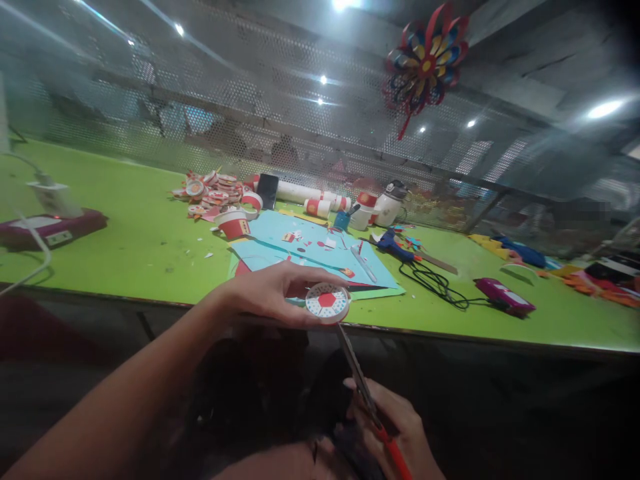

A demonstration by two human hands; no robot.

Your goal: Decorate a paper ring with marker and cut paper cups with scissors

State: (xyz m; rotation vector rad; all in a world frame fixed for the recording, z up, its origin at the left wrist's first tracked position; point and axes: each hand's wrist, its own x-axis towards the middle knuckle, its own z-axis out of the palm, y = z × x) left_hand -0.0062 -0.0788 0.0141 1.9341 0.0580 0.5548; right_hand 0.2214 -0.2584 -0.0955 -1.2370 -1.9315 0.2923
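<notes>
My left hand (273, 291) grips a round white paper disc (327, 312) by its edge, just over the front edge of the table. The disc has a red centre and blue and red dots around it; it looks like the bottom of a cut paper cup. Below it, my right hand (393, 423) is closed on a pair of scissors (357, 370) with red handles. The blades point up and their tips reach the lower rim of the disc. Whether they touch it I cannot tell.
Light blue paper sheets (270, 233) with scraps lie on the green table (125, 267). Behind are a red-and-white paper cup (233, 225), a pile of paper pieces (215, 190) and a phone (268, 191). A blue glue gun (395, 247) and purple power strips (505, 298) lie about.
</notes>
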